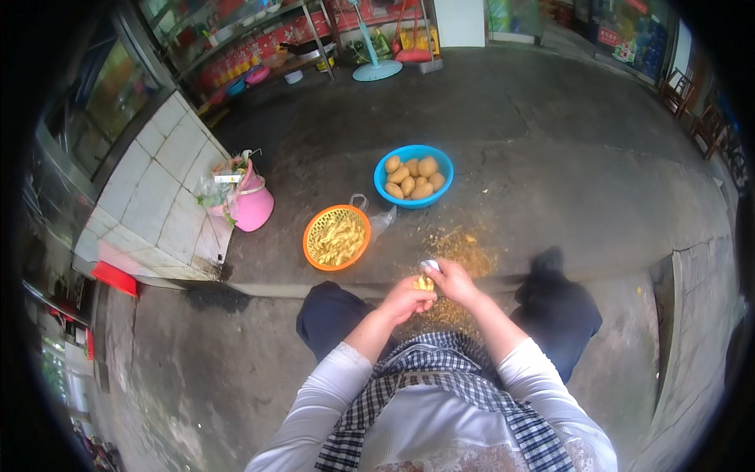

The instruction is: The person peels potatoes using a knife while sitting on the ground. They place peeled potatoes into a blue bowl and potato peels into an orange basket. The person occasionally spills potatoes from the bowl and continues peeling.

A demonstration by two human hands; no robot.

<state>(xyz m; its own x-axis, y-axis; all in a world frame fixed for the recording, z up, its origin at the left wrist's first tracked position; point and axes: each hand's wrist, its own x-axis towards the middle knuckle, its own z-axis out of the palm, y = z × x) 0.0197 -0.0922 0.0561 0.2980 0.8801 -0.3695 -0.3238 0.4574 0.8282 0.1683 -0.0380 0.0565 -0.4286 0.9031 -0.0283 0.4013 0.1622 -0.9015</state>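
Note:
My left hand (pixel 408 300) is closed around a pale yellow piece of ginger root (pixel 423 284). In my right hand (pixel 455 282) is a small shiny metal tool, perhaps a spoon (pixel 430 265), held against or just above the ginger. Brown and yellow scrapings (pixel 466 251) lie on the concrete floor below and beyond my hands. To the left of them stands an orange plastic colander (pixel 307 245) holding many pale yellow pieces like those in my hand. Farther off, a blue plastic basin (pixel 414 203) holds several brown potatoes.
A clear plastic bag (pixel 384 220) lies beside the colander. A pink bucket (pixel 256 206) filled with waste stands against a white-tiled low wall (pixel 171 189). At the back are a pale blue stand base (pixel 377 71) and a red broom (pixel 413 55). A step edge (pixel 265 289) runs before my knees.

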